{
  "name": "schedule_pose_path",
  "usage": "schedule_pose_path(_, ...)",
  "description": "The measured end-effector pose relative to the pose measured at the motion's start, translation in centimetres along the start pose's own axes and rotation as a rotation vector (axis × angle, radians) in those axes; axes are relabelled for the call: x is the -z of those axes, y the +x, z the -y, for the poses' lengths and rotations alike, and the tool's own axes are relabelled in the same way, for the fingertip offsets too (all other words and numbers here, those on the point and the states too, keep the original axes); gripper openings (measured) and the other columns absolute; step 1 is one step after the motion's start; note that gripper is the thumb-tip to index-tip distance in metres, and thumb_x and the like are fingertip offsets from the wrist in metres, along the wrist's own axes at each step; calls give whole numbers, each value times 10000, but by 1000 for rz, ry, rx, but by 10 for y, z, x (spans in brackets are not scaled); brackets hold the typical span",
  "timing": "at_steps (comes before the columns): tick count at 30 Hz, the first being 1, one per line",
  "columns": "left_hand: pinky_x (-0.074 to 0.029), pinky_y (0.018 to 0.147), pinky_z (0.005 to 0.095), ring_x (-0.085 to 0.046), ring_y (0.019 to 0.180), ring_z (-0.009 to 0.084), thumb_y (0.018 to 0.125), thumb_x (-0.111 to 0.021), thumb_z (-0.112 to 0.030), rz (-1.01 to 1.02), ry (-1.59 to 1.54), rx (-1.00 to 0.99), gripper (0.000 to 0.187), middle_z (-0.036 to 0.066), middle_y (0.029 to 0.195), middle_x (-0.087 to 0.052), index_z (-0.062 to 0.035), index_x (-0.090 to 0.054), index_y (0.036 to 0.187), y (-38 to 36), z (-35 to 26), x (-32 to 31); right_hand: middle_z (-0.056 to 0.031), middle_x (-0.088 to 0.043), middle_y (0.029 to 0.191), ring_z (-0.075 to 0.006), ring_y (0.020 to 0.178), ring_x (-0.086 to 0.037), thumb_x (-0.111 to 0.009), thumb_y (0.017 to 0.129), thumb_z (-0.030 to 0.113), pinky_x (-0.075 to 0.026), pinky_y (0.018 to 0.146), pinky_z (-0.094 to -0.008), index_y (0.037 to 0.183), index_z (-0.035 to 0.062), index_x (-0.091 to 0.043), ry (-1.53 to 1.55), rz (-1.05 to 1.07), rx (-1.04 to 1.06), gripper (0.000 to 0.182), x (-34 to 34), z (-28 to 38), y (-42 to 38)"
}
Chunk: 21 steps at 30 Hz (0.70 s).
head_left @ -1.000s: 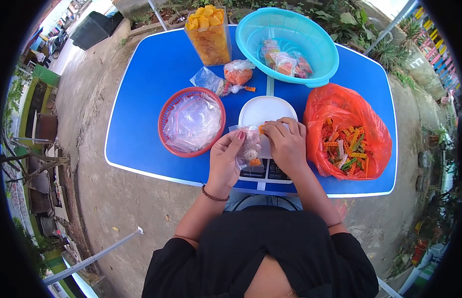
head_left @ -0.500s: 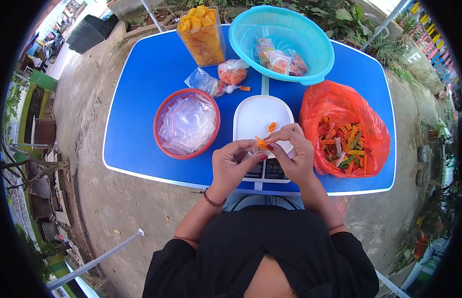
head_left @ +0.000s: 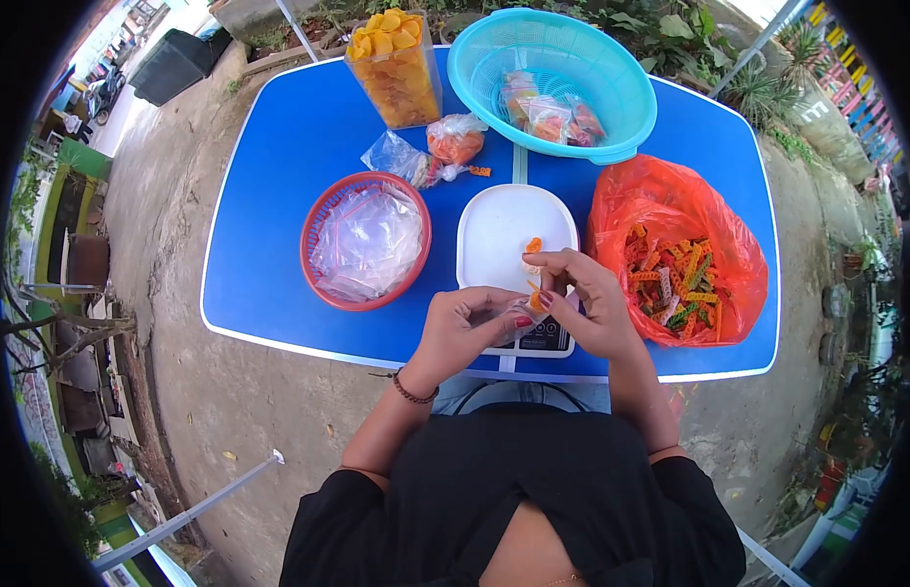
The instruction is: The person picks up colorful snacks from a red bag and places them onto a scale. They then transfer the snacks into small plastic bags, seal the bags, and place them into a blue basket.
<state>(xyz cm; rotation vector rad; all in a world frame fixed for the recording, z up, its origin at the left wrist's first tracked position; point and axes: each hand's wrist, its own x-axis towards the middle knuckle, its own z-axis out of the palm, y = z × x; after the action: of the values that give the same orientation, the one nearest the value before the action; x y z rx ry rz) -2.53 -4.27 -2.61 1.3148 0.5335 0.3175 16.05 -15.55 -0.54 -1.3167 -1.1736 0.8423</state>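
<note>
My left hand (head_left: 465,328) is closed on a small clear plastic bag (head_left: 506,321) over the near edge of the white scale (head_left: 494,235). Against the bag's mouth, my right hand (head_left: 587,308) pinches a small orange snack piece (head_left: 538,298). Another orange piece (head_left: 534,245) lies on the scale, with a pale piece beside it partly hidden by my right fingers. To the right, a red plastic bag (head_left: 626,201) stands open, full of orange, green and pale crinkled pieces (head_left: 680,284). On the left, a red basket (head_left: 311,269) holds clear empty bags (head_left: 367,240).
At the back of the blue table (head_left: 254,215) stand a clear container of yellow chips (head_left: 396,78) and a turquoise basket (head_left: 611,88) with filled packets (head_left: 550,117). Tied plastic bags (head_left: 455,142) and a small orange piece (head_left: 480,171) lie before the container.
My right hand has shifted slightly right and down, and the orange piece has moved with it. My left hand has turned a little, still holding the bag.
</note>
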Motion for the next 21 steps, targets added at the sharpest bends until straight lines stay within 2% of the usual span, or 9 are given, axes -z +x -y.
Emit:
schedule_pose_path(3, -581, 708, 229, -703, 800, 105, 960, -708, -98, -3, -134, 84, 219, 86, 940, -751, 39, -716, 1131, 1, 1, 0, -27, -548, 926, -83, 847, -518, -602, 923, -60, -446, 776, -225, 1174, 3, -653, -31, -57, 5, 264, -4, 3, 3)
schedule_pose_path(6, -579, 679, 242, -712, 795, 120, 971, -693, -99, -20, -221, 13, 220, 107, 949, -751, 50, -709, 1131, 5, 12, 0, -36, -573, 988, -85, 883, -543, -560, 970, -66, -462, 806, -233, 1183, -20, -600, 338, -129, -9, 222, -11, -10, 0)
schedule_pose_path(10, -594, 709, 269, -727, 817, 142, 969, -690, -87, -32, -254, -21, 218, 124, 962, -752, 58, -703, 1131, 5, 14, 2, -56, -605, 1049, -98, 947, -589, -584, 973, -62, -485, 857, -254, 1172, -39, -569, 280, -146, 14, 201, -9, -12, -2)
schedule_pose_path(13, -600, 731, 274, -731, 826, 145, 946, -710, -64, -28, -276, 111, 215, 121, 964, -754, 53, -703, 1127, 4, 5, 3, -72, -633, 1075, -112, 963, -612, -632, 951, -61, -494, 872, -263, 1152, -47, -592, 249, -198, 66, 205, -11, -16, -3)
schedule_pose_path(15, -601, 708, 274, -732, 815, 144, 923, -734, -55, -37, -277, 55, 227, 124, 965, -755, 52, -703, 1121, 5, 10, 3, -78, -649, 1079, -117, 957, -619, -661, 940, -53, -498, 874, -265, 1135, -54, -610, 233, -185, 71, 201, -11, -16, -4)
schedule_pose_path(21, -605, 683, 275, -732, 807, 144, 881, -779, -52, -66, -280, 51, 260, 134, 971, -758, 48, -705, 1110, 5, 6, 2, -79, -685, 996, -117, 931, -624, -685, 926, -38, -499, 855, -276, 1085, -46, -657, 187, -145, 57, 162, -11, -18, -5)
